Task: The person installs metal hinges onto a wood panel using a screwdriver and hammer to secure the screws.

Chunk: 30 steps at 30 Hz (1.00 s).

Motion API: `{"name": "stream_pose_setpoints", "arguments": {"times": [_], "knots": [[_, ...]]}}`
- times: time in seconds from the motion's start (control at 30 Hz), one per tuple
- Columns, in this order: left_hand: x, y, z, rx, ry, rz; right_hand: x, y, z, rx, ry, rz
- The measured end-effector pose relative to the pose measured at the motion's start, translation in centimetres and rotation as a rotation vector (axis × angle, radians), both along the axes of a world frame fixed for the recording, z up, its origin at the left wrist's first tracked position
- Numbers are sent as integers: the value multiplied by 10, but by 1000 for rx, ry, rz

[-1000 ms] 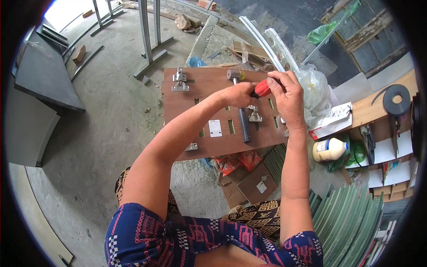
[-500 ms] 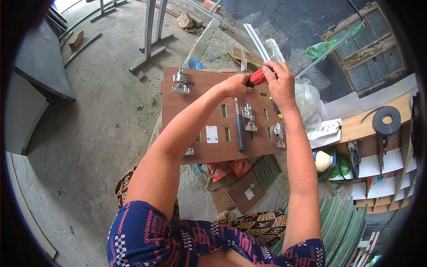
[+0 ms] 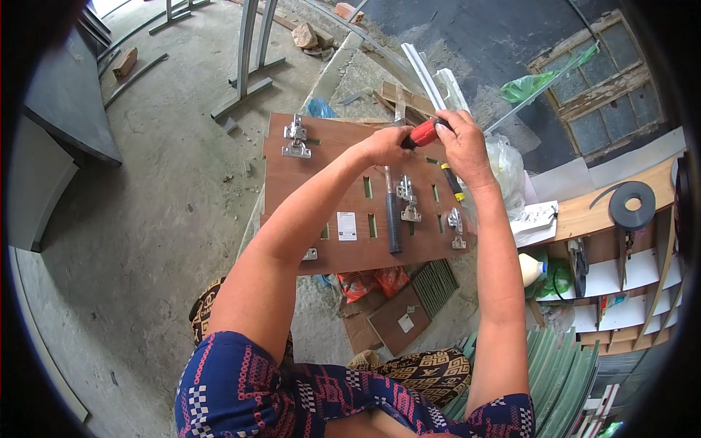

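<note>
Both hands meet over the far side of a brown board (image 3: 292, 190). My left hand (image 3: 385, 146) is closed around the black end of a red-and-black screwdriver (image 3: 425, 133), whose shaft I cannot make out. Against its other end press the fingers of my right hand (image 3: 465, 150). Beneath the hands a hammer (image 3: 394, 219) with a dark grip lies across the board. Silver cabinet hinges sit on the board: one at the far left (image 3: 296, 139), one in the middle (image 3: 407, 198), one at the right (image 3: 456, 228). A black-and-yellow tool (image 3: 453, 182) lies beside my right wrist.
Right of the board are a clear plastic bag (image 3: 505, 168), papers (image 3: 535, 223) and a shelf unit with a roll of dark edging tape (image 3: 631, 206) on top. Green slats (image 3: 548, 372) stand at lower right. Metal frame legs (image 3: 244, 73) rise from the concrete floor beyond.
The screwdriver has tilted slightly and more of its red handle shows between my hands. My right hand has shifted a little downward. The view has moved slightly.
</note>
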<state>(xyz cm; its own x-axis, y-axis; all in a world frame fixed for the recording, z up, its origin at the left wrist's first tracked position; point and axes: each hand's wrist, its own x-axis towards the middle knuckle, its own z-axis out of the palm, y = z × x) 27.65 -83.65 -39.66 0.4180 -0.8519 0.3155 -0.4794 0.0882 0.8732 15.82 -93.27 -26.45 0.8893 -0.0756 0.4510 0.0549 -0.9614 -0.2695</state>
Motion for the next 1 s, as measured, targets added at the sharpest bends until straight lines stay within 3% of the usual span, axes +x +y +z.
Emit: {"name": "stream_pose_setpoints", "arguments": {"times": [0.63, 0.73, 0.83, 1.0], "knots": [[-9, -4, 1, 51, -44, 69, 8, 11, 27, -333, 273, -410], [-10, -5, -1, 22, -30, 67, -4, 14, 32, -189, 129, -219], [-12, -1, 5, 37, -49, 54, -8, 4, 27, -105, 159, -24], [-14, -2, 5, 69, -59, 50, -5, 1, 19, -149, 140, -66]]}}
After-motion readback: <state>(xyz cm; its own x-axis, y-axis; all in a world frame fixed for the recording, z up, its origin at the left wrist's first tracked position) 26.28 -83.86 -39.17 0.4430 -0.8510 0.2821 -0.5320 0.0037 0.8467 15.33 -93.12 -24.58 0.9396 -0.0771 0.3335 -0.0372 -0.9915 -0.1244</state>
